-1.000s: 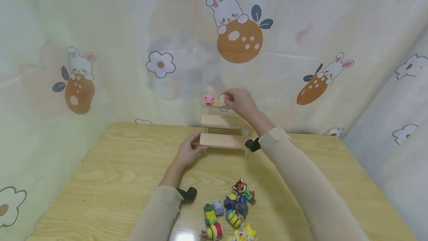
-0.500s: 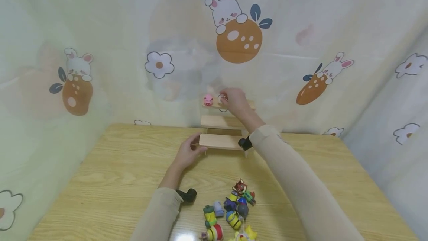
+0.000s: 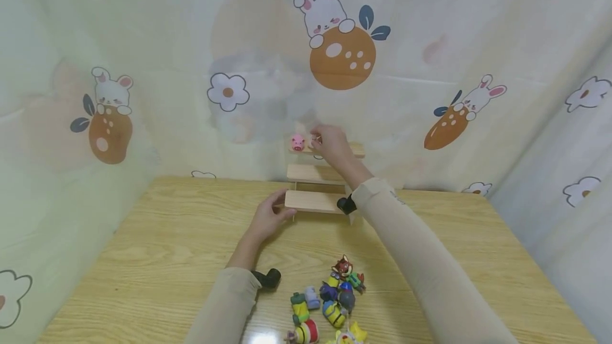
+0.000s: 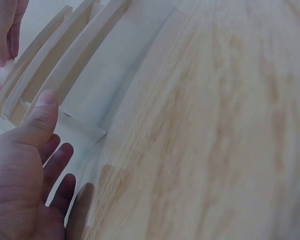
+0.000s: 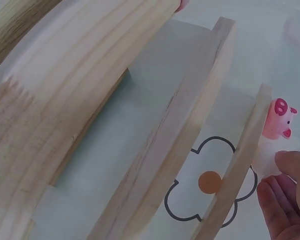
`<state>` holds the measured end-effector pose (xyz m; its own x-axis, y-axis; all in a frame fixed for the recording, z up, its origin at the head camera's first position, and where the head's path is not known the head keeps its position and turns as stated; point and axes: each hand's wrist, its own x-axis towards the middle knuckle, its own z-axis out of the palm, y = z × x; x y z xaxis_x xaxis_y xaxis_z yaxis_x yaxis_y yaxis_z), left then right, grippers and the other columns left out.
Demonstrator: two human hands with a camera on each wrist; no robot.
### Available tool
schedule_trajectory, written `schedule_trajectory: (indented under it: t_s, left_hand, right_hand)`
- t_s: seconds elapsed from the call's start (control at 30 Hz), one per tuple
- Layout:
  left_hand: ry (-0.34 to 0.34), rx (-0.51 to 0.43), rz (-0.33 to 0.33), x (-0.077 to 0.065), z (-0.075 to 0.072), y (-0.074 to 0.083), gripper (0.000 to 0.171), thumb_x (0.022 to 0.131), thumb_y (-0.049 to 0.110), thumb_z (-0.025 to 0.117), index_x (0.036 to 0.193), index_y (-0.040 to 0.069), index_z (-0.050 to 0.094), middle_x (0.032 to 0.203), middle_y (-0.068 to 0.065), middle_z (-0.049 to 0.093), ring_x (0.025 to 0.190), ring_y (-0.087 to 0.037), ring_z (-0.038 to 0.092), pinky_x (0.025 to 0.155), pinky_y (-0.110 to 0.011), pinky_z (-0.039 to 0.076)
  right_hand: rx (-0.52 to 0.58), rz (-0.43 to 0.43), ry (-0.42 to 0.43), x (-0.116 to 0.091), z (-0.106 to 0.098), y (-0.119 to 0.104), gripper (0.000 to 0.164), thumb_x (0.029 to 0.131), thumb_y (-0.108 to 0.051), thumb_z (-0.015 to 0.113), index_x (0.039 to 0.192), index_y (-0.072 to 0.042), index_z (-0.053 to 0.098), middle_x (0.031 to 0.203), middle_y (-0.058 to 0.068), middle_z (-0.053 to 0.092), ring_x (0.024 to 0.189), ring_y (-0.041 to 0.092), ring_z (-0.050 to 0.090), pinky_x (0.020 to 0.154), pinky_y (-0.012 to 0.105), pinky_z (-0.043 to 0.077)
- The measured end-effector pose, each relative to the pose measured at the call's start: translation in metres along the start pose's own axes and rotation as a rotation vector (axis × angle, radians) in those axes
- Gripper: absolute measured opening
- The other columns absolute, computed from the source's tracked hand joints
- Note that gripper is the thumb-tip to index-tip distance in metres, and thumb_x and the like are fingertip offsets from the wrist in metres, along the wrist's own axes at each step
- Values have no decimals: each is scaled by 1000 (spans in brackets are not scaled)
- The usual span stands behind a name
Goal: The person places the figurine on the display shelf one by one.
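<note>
A three-step wooden display stand (image 3: 313, 201) stands at the back of the table. My left hand (image 3: 268, 217) grips the left end of its lowest step, thumb along the front edge in the left wrist view. Up at the top step, my right hand (image 3: 334, 146) pinches a small whitish figure (image 5: 266, 156) between thumb and fingers; the hand hides most of it. Directly left of that figure sits a pink pig figure (image 3: 298, 143), close beside it in the right wrist view. The middle step (image 3: 315, 173) carries nothing.
Several toy figures lie in a group near the front of the table (image 3: 158, 259), among them a red fox figure (image 3: 342, 266), a yellow-and-blue one (image 3: 333, 313) and a green-and-yellow one (image 3: 300, 308). A printed curtain (image 3: 268, 31) hangs right behind the stand.
My right hand has shifted left along the top step with the whitish figure, bringing it closer to the pink pig. The left hand stays at the lowest step's end.
</note>
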<state>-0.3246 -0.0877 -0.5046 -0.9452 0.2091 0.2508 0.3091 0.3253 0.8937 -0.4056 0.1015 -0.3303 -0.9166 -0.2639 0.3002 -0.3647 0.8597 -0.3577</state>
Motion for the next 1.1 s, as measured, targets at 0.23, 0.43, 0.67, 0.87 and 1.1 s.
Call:
schedule_trajectory:
  t_s: [0.23,0.43,0.67,0.87,1.1]
  left_hand:
    - [-8,-19,-38,1,-1,0,67,82,29,73,140,9,46,130,-10,59,121,-25,54,98,-42,47]
    - [-3,-27,-23,1,-1,0,66,82,28,74,139,8,47,128,-11,60,119,-25,55,98,-43,47]
    - [6,-45,-13,1,0,0,65,82,24,74,138,5,47,127,-12,61,118,-27,55,98,-44,47]
    - [-5,-23,-29,0,1,3,66,82,27,73,139,7,47,128,-11,60,120,-26,55,98,-43,47]
    - [6,-15,-29,0,0,2,65,82,26,74,139,9,47,127,-11,61,118,-26,56,98,-43,47]
  right_hand:
    - [-4,-10,-3,1,-2,-1,31,91,-15,63,120,-2,63,113,14,68,100,26,65,88,38,53]
    - [-3,-12,-22,1,-3,1,32,91,-15,63,121,-3,62,114,13,67,102,25,64,89,37,53]
    - [18,-31,-18,-1,-4,1,33,89,-11,62,121,-1,62,114,16,67,102,28,64,89,40,53]
    - [26,-25,-25,0,-2,3,35,89,-11,62,123,-4,60,115,15,66,102,26,64,89,39,53]
    - [41,-4,-41,2,-1,3,40,89,-13,63,128,-6,56,118,15,65,104,26,63,89,39,53]
